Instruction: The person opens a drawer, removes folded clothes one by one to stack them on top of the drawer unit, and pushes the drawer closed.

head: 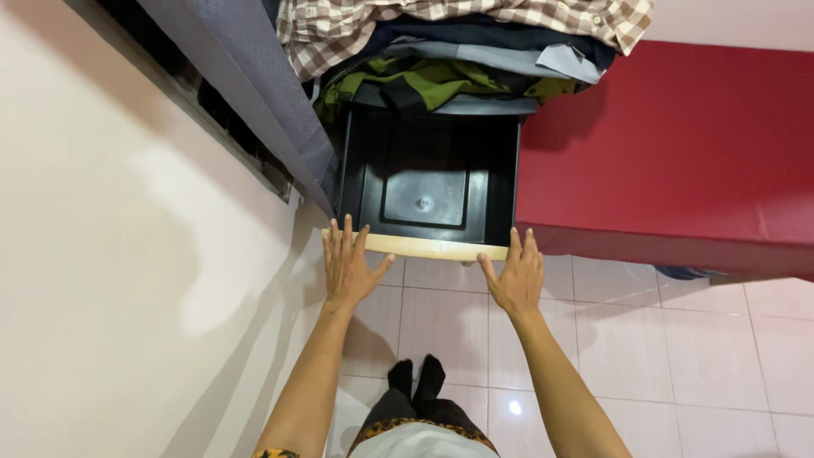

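I saw the black plastic drawer [424,182] pulled out from under a pile of folded clothes [458,42], its cream-coloured front edge [415,246] facing me. My left hand [349,267] lay flat against the left end of that edge, fingers [335,237] spread and gripping nothing. My right hand [515,278] pressed the right end likewise, open-palmed. A red padded surface [678,144] stood just beside the drawer, above the white tiled floor [661,348].
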